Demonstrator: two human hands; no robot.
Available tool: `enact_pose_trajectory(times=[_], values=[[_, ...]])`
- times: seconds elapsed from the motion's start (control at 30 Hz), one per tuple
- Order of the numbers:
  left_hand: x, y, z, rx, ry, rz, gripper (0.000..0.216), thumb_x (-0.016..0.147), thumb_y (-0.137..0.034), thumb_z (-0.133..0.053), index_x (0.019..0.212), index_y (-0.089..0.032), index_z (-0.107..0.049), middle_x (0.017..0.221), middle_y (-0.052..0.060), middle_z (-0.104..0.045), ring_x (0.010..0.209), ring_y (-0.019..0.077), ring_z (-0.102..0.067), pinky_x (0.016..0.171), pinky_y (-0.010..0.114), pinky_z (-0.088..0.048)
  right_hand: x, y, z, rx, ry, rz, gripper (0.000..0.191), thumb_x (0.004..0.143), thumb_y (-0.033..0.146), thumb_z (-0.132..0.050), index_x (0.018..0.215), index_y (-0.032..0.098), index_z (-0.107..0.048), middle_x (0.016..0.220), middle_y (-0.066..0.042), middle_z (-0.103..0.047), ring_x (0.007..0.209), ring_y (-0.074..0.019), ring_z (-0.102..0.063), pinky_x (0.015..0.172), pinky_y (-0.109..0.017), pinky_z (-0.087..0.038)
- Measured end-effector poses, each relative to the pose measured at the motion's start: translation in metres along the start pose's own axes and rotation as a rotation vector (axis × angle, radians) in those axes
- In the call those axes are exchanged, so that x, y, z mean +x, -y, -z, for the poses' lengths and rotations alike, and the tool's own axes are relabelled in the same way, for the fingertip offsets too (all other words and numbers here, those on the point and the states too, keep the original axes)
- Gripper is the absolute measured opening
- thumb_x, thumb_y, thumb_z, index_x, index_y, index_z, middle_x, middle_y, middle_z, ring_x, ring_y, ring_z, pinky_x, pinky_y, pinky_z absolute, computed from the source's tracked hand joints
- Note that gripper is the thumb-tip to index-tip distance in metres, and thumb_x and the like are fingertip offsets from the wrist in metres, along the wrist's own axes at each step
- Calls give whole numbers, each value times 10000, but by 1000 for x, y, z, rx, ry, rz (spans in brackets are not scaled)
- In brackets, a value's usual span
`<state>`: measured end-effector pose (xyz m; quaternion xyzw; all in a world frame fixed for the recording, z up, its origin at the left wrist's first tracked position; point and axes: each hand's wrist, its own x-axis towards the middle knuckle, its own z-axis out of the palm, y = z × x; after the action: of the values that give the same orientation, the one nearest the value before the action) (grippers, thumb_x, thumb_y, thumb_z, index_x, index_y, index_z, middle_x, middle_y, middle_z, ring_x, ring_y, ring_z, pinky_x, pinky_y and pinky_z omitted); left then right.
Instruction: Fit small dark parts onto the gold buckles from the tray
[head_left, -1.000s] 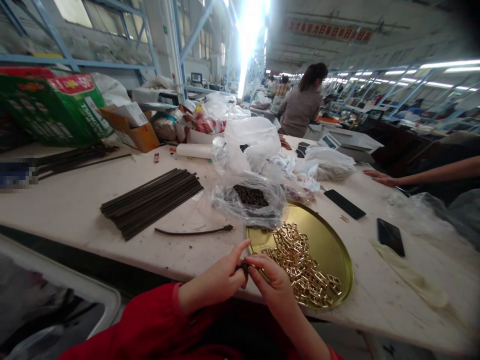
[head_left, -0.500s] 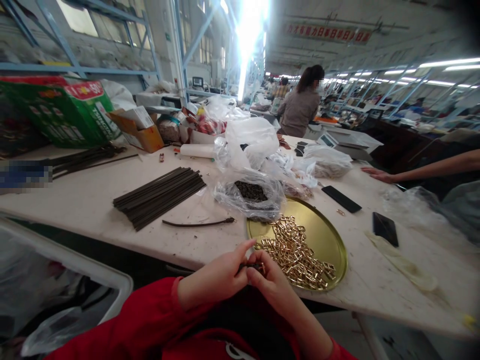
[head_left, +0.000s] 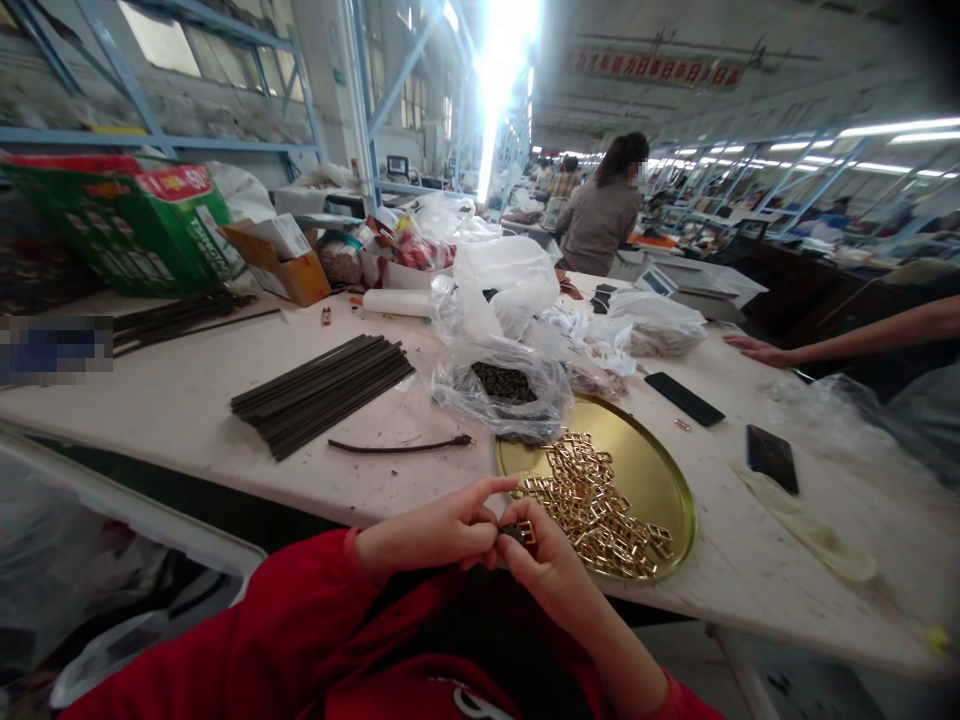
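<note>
My right hand (head_left: 544, 555) is closed on a small gold buckle (head_left: 527, 533) with a dark strap piece (head_left: 511, 534) at it, pinched between thumb and fingers. Right beside it, my left hand (head_left: 450, 525) has its fingertips bent together and its index finger stretched out above; whatever is in its grip is hidden. Just beyond my hands, a round gold tray (head_left: 651, 455) carries a heap of gold buckles (head_left: 600, 510). A single dark strap (head_left: 397, 446) with a buckle-like end lies on the table, in front of a bundle of dark straps (head_left: 322, 390).
A clear plastic bag (head_left: 551, 405) of small dark pieces overlaps the tray's edge. To the right are a black phone-like slab (head_left: 771, 458), a longer black slab (head_left: 684, 398) and another person's hand (head_left: 757, 350). A white bin (head_left: 187, 525) stands lower left.
My left fingers have curled in and shifted slightly, with the index finger now pointing right. The gold buckle in my right hand has come into clearer view.
</note>
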<state>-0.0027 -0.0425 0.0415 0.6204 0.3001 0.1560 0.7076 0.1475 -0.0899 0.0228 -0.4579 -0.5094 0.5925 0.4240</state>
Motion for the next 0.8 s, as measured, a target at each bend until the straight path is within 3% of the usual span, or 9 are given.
enact_pose_trajectory(times=[0.07,0.2,0.33,0.43,0.67,0.8], values=[[1,-1,4,-17,15,19,608,743,-96,-409,1326,-182,-256,603,-63,-554,446,54,-441,435,158,-335,2,-4,2,33,-47,-11,155,740,276,-539,762,202,-405,529,75,-523,465,-61,-431,459,-178,-316],[5,-3,8,-71,-77,93,424,841,-275,-384,1256,-192,-346,758,-12,-626,528,77,-529,480,183,-369,9,-19,8,207,-175,-57,212,768,369,-521,777,211,-380,442,116,-403,371,-41,-276,381,-164,-204],[10,10,10,-39,-179,169,265,816,-319,-428,1003,-149,-511,733,-3,-627,536,82,-532,491,192,-368,16,-31,9,308,-262,-61,230,773,380,-544,801,213,-389,436,123,-360,378,-45,-280,385,-166,-212],[14,22,12,-5,-205,131,236,773,-334,-502,897,-137,-542,709,-3,-627,563,87,-541,516,194,-368,21,-35,9,345,-278,-68,232,775,383,-547,816,217,-390,437,128,-337,376,-45,-268,382,-168,-201],[24,11,15,98,-192,97,162,722,-241,-498,822,-139,-575,683,-8,-626,569,98,-546,529,200,-373,27,-40,16,85,-290,-71,242,751,411,-562,773,200,-444,427,117,-350,363,-47,-281,365,-174,-198],[30,12,17,189,-204,182,110,726,-197,-499,796,-154,-572,687,-16,-623,573,110,-556,509,204,-391,34,-41,25,-62,-233,20,199,790,363,-563,759,170,-525,571,50,-511,502,-77,-481,459,-192,-376]])
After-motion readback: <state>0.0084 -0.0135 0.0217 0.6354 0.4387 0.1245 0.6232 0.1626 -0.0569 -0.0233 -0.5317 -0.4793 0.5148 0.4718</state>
